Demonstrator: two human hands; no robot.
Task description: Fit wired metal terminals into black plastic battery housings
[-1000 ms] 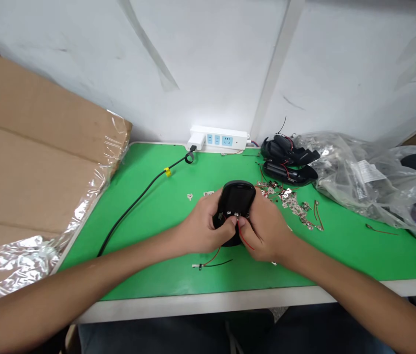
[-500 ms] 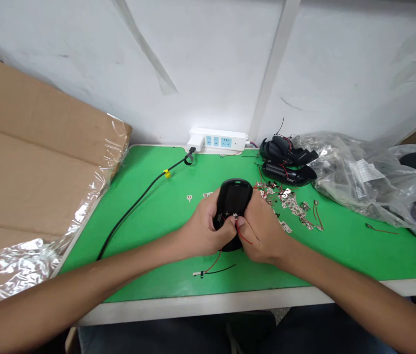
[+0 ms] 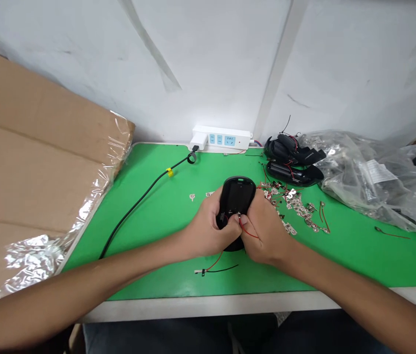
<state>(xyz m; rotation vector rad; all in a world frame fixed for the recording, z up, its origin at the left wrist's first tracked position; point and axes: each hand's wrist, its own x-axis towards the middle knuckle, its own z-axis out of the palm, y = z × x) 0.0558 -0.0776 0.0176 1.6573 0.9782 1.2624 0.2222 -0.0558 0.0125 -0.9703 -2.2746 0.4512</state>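
- In the centre of the frame, the left hand (image 3: 206,228) is gripping the left side of a black oval housing (image 3: 236,194), its thumb pressing near the inner middle.
- The right hand (image 3: 269,228) is grasping the opposite side, its thumb meeting the left one.
- A red wire (image 3: 250,233) is trailing from between the thumbs.
- At lower centre, a second red wire (image 3: 215,260) is running to a small white part (image 3: 198,271), which is lying on the green counter (image 3: 156,280) beside a black wire (image 3: 226,268).
- Right of centre, metal pieces (image 3: 300,209) are lying scattered below black shells (image 3: 294,172).
- A power strip (image 3: 237,139) is sitting at upper centre.
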